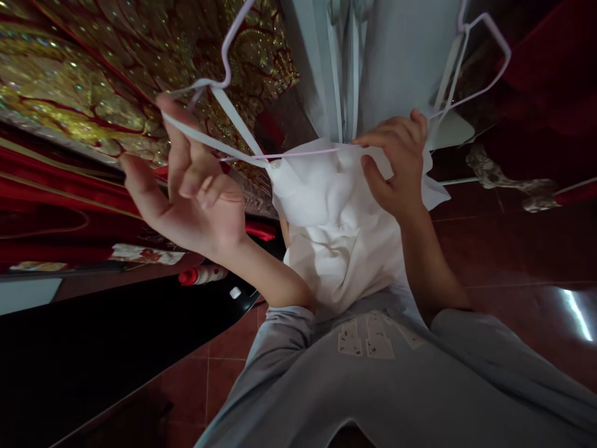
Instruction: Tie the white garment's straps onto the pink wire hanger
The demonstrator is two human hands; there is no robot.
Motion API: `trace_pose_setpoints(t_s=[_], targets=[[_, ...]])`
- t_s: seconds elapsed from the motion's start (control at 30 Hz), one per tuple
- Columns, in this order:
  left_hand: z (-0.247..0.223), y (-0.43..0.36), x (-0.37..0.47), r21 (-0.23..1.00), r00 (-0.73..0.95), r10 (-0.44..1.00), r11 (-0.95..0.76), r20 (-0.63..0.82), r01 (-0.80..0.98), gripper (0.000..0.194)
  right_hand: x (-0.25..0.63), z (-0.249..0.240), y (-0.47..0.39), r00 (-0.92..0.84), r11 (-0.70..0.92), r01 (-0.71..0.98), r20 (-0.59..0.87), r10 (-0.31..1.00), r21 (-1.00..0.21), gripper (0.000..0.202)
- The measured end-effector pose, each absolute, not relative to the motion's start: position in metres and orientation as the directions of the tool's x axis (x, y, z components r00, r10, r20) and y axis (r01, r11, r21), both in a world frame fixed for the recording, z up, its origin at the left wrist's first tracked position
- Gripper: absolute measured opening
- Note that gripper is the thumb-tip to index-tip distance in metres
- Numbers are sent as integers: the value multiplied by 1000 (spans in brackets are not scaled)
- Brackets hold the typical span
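A white garment [336, 186] with thin straps hangs from a pale purple wire hanger [226, 53] in front of me. My left hand [200, 199] is at the hanger's left end, palm up and fingers spread. One raised fingertip stretches the left white strap [205, 135] outward near the hanger's notch. My right hand [396, 162] is over the garment's upper right edge, thumb and fingers apart. Its fingertips meet the hanger's lower bar [303, 152]; whether they press on it I cannot tell. The right strap [451, 74] loops over the hanger's right notch.
Gold sequined fabric [69, 93] and red garments [69, 186] hang at the left. A black tabletop [116, 336] below carries a red-capped bottle [203, 275] and a small white object [236, 292]. Pale panels [396, 56] stand behind the hanger. Dark red cloth [545, 99] hangs right, above red floor tiles [504, 249].
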State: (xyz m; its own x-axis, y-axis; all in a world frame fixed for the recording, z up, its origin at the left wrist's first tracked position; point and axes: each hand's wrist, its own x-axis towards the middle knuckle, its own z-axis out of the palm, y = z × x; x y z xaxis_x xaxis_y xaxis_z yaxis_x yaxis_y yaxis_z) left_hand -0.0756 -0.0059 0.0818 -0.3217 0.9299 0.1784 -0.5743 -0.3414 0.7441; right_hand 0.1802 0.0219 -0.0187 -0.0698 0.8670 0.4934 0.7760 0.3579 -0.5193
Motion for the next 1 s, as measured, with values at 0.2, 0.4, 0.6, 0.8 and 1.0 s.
trace_pose_setpoints(t_s=[0.2, 0.4, 0.6, 0.8, 1.0], targets=[[55, -7, -83, 749, -572, 800, -489, 181, -447, 44, 184, -14, 24, -97, 356, 774, 458, 884, -524, 34], [19, 2, -65, 872, -684, 626, -489, 375, 30, 24, 185, -16, 25, -163, 432, 758, 500, 851, -489, 39], [23, -5, -31, 910, -562, 787, -392, 255, -136, 27, 182, -15, 22, -128, 447, 739, 547, 827, -504, 36], [28, -5, -9, 853, -398, 882, -396, 252, -339, 12, 186, -7, 15, -208, 518, 716, 566, 798, -467, 39], [20, 2, -1, 823, -379, 853, -481, 359, -303, 14, 201, -8, 31, 355, 646, 529, 835, 421, -551, 27]])
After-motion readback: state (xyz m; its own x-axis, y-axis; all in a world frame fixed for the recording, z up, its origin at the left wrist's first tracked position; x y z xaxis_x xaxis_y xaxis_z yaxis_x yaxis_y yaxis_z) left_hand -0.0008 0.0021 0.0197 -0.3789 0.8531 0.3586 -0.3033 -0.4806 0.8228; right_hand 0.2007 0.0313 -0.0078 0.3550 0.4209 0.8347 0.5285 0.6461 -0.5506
